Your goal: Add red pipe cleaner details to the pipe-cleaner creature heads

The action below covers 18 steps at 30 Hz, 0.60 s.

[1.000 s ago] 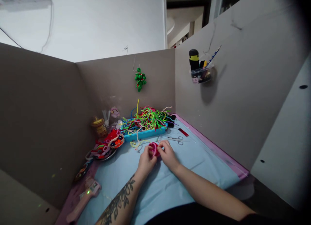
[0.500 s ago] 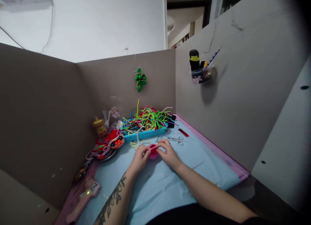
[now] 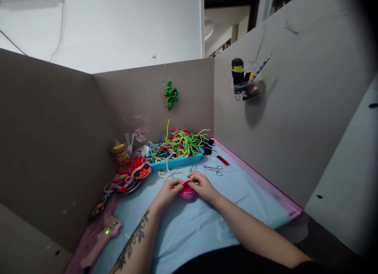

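Note:
Between my two hands is a small pink, rounded, cup-like piece (image 3: pixel 188 192), with a darker red-pink opening at its top. Its material is too small to make out, though its surface looks soft. My left hand (image 3: pixel 169 191) pinches the left side of its rim between thumb and fingers. On the right side of the rim, my right hand (image 3: pixel 203 186) has its thumb and index finger closed. Just beyond the hands, a pale yellow pipe cleaner (image 3: pixel 174 172) lies on the blue cloth (image 3: pixel 201 230). Scissors (image 3: pixel 217 170) rest to the right of my right hand.
A blue tray (image 3: pixel 177 162) heaped with colourful pipe cleaners (image 3: pixel 183 143) stands at the back. To the left are a dish of fuzzy red crafts (image 3: pixel 130 179), a jar (image 3: pixel 121 153) and a pink glue gun (image 3: pixel 102 242). Grey panels (image 3: pixel 153 96) enclose the table.
Both hands have come slightly nearer to me with the pink piece. Its rounded side now shows more, and its opening is tilted differently. Everything else on the table stays put.

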Available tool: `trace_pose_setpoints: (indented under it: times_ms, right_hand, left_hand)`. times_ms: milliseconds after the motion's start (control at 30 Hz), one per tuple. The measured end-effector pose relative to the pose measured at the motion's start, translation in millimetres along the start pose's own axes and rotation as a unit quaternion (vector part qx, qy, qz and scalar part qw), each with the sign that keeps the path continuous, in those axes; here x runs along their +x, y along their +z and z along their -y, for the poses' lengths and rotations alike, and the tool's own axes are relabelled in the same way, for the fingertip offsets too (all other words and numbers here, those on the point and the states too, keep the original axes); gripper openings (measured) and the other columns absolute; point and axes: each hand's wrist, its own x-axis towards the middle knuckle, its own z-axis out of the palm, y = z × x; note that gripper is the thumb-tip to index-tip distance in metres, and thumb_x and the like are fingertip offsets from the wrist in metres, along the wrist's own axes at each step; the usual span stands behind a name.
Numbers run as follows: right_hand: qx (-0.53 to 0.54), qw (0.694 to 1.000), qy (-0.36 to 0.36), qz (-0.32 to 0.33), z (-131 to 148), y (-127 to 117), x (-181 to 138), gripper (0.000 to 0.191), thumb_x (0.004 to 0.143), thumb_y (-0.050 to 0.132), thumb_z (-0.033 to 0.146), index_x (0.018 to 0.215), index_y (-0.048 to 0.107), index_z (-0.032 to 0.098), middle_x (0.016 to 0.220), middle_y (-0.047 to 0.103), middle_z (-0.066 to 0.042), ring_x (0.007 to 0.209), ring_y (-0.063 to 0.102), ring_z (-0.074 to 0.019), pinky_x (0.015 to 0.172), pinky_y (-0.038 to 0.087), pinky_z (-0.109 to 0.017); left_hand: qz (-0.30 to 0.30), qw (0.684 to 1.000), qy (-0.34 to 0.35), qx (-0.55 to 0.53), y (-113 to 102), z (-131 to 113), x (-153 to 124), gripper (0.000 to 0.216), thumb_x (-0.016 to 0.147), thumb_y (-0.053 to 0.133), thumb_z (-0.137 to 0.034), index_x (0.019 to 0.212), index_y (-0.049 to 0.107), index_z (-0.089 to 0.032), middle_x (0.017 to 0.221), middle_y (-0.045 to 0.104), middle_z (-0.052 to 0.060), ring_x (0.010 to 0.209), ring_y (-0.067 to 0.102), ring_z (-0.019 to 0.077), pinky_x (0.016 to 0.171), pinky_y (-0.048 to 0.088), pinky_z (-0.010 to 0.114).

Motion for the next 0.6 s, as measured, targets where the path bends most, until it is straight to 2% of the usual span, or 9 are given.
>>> trace_pose_setpoints:
  times_ms: [100, 200, 300, 400, 600]
  right_hand:
    - [0.051, 0.998, 0.028, 0.019, -2, 0, 0, 0.017, 0.073, 0.066, 0.028, 0.063, 0.056, 0.017, 0.088, 0.061, -0.005, 0.086, 0.057, -0.0189, 0.080, 0.044, -0.033]
    - [0.129, 0.987, 0.088, 0.046, -3, 2, -1, 0.025, 0.068, 0.071, 0.035, 0.062, 0.055, 0.017, 0.082, 0.063, -0.004, 0.074, 0.057, -0.0160, 0.069, 0.045, -0.029]
    - [0.175, 0.972, 0.144, 0.060, -3, 4, -1, 0.028, 0.063, 0.074, 0.036, 0.062, 0.055, 0.016, 0.069, 0.062, -0.001, 0.059, 0.053, -0.0123, 0.057, 0.041, -0.024]
    - [0.160, 0.970, 0.174, 0.049, -2, 6, -2, 0.024, 0.062, 0.073, 0.032, 0.061, 0.055, 0.016, 0.054, 0.056, 0.004, 0.050, 0.046, -0.0097, 0.051, 0.035, -0.022]
    - [0.088, 0.984, 0.157, 0.007, 2, 11, -2, 0.024, 0.064, 0.069, 0.029, 0.058, 0.047, 0.018, 0.051, 0.047, 0.007, 0.048, 0.041, -0.0088, 0.049, 0.031, -0.021]
  left_hand:
    - [-0.018, 0.999, 0.000, -0.034, 2, 1, 0, 0.020, 0.076, 0.063, -0.030, 0.091, 0.064, -0.016, 0.078, 0.064, 0.002, 0.070, 0.057, 0.0146, 0.065, 0.043, 0.025]
    - [-0.044, 0.997, 0.002, -0.061, 4, 1, 1, 0.018, 0.069, 0.067, -0.025, 0.081, 0.055, -0.017, 0.066, 0.056, -0.003, 0.058, 0.050, 0.0109, 0.055, 0.037, 0.021]
    - [-0.041, 0.998, 0.004, -0.053, 5, 1, 0, 0.017, 0.068, 0.066, -0.020, 0.072, 0.050, -0.018, 0.063, 0.052, -0.005, 0.056, 0.046, 0.0095, 0.053, 0.035, 0.020]
    - [-0.036, 0.999, 0.006, -0.039, 7, -1, 0, 0.015, 0.068, 0.064, -0.018, 0.071, 0.050, -0.017, 0.062, 0.051, -0.005, 0.056, 0.046, 0.0097, 0.053, 0.035, 0.020]
    - [-0.087, 0.996, 0.020, 0.022, 9, -7, 0, 0.006, 0.065, 0.063, -0.018, 0.068, 0.057, -0.016, 0.071, 0.057, 0.000, 0.070, 0.053, 0.0147, 0.063, 0.044, 0.025]
